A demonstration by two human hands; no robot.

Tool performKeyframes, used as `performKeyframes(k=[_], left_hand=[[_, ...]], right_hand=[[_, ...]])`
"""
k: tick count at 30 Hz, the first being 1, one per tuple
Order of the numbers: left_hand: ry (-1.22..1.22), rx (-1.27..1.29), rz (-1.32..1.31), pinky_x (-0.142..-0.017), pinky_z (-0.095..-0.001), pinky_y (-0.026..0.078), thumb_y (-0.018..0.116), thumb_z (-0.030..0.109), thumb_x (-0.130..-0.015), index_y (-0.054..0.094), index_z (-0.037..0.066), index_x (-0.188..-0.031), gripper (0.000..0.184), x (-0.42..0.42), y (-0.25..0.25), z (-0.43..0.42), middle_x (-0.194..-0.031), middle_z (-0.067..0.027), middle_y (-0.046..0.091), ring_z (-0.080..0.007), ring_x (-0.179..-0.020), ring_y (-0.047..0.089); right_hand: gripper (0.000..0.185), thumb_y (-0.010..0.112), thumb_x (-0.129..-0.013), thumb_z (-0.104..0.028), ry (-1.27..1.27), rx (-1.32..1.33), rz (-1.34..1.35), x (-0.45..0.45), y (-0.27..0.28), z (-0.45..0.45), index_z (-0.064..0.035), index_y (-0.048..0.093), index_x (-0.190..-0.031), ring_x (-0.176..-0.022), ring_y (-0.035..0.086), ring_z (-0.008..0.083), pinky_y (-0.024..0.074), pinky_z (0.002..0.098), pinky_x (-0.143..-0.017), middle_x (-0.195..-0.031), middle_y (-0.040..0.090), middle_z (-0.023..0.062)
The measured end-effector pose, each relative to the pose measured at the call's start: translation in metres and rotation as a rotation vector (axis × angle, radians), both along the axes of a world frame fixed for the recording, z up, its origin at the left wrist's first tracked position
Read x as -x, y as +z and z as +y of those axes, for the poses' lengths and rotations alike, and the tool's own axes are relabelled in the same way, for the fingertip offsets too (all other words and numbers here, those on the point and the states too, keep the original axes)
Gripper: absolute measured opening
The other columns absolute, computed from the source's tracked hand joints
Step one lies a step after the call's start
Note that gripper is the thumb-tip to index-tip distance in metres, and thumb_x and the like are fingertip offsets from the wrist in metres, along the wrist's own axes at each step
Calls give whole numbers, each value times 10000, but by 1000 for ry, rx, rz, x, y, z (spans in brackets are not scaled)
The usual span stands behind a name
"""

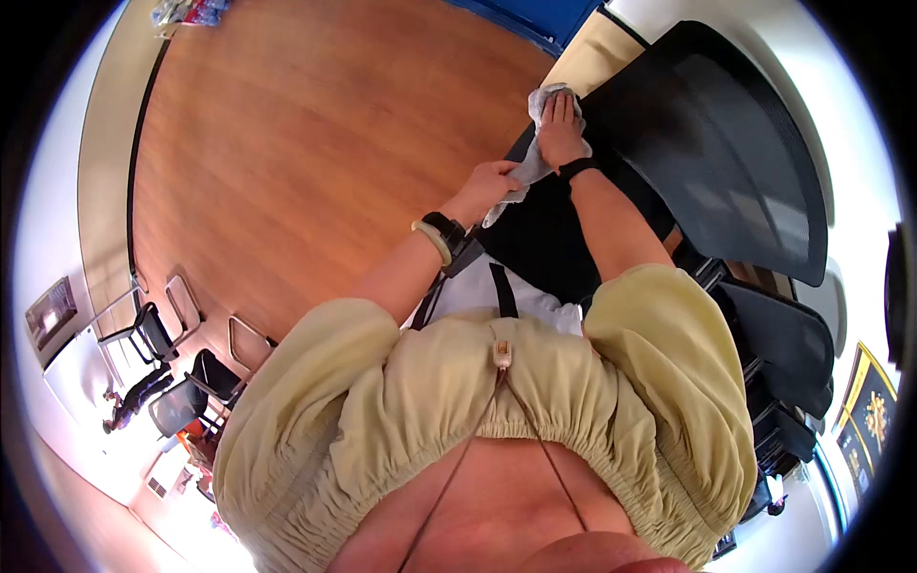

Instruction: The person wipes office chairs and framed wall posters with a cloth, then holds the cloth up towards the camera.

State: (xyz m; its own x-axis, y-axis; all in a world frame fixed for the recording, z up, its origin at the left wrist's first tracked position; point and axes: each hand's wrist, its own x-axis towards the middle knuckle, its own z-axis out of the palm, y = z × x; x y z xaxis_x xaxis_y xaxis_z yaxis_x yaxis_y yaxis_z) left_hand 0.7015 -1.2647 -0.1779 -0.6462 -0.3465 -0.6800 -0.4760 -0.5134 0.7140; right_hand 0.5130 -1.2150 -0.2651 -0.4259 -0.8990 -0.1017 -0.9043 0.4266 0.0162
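A grey cloth [535, 164] lies over the edge of a black chair seat [540, 234], close to its mesh backrest [712, 143]. My right hand [562, 134] rests flat on the upper part of the cloth, its fingers stretched out. Lower and to the left, my left hand [489, 186] pinches the cloth's edge between thumb and fingers. A black band and a pale bracelet circle my left wrist, and a black band is on my right wrist.
Brown wooden floor [334, 124] spreads to the left. More black chairs [778, 344] stand along the right wall. Other chairs [205, 382] and a distant person [138, 396] are at the lower left. A blue panel [535, 19] is at the top.
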Motion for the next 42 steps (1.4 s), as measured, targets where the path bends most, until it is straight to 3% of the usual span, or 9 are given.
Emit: performKeyframes(k=[5,15,19,23,27,31,35,38,42], left_hand=[[11,-80,5,-804,-290,516,659,13,-789,640,-61,-1208,426,-46,-40,21,-1031,-97,696,-171,-898,657],[38,-145,-155,-829,-274,506,624,-4,-817,645,-47,-1197,383,-131,-21,58,-1054,-54,688,-156,-903,637],[-159,-108,-230,-791,-280,509,633,4,-802,678,-35,-1151,354,-138,-20,60,-1000,-55,698,-157,-862,635],[-308,12,-219,-757,-292,509,634,26,-799,711,-11,-1098,311,-142,-22,71,-950,-56,707,-153,-842,633],[-269,34,-199,-754,-299,505,629,46,-798,693,-22,-1133,348,-117,14,76,-957,-58,700,-158,-834,626],[-219,18,-89,-791,-286,504,626,25,-791,645,-43,-1203,418,-82,24,80,-1015,-67,688,-156,-877,626],[-266,153,78,-829,-275,502,596,-2,-797,669,-15,-1149,360,-15,44,66,-1019,-56,687,-151,-936,624],[-240,754,439,-848,-316,510,562,-15,-763,723,39,-1071,352,68,116,52,-1021,-82,715,-179,-924,665],[-53,1232,840,-833,-378,503,526,-25,-796,740,85,-1021,330,188,216,59,-985,-137,682,-325,-941,632]], right_hand=[[655,464,-928,-184,39,-91,-115,-38,2,15,74,249,-1491,-1466,149,460,281,550,-1137,-1581,160,275],[584,416,-948,-172,105,22,-137,-157,-2,66,20,309,-1489,-1479,155,414,264,539,-1145,-1588,198,228],[587,447,-938,-188,195,18,-157,-191,-5,83,-28,341,-1493,-1475,188,381,280,517,-1136,-1594,220,183],[588,519,-915,-220,418,29,-121,-180,9,96,-36,392,-1459,-1451,262,375,352,475,-1104,-1550,300,181],[541,570,-876,-138,571,-82,-464,-152,26,94,-134,454,-1404,-1444,305,277,432,443,-1045,-1535,348,67],[404,615,-789,-20,222,-16,-847,-110,18,114,-163,668,-1163,-1254,517,306,485,433,-949,-1247,617,75],[422,607,-732,29,151,470,-522,-25,128,134,-170,703,-1092,-1081,580,320,482,417,-900,-1182,654,82],[490,601,-673,98,137,831,-121,51,222,147,-151,696,-1085,-1052,566,362,469,440,-877,-1208,634,88],[505,595,-697,93,-180,937,432,114,326,189,-107,665,-1155,-1158,517,336,431,443,-941,-1296,579,78]])
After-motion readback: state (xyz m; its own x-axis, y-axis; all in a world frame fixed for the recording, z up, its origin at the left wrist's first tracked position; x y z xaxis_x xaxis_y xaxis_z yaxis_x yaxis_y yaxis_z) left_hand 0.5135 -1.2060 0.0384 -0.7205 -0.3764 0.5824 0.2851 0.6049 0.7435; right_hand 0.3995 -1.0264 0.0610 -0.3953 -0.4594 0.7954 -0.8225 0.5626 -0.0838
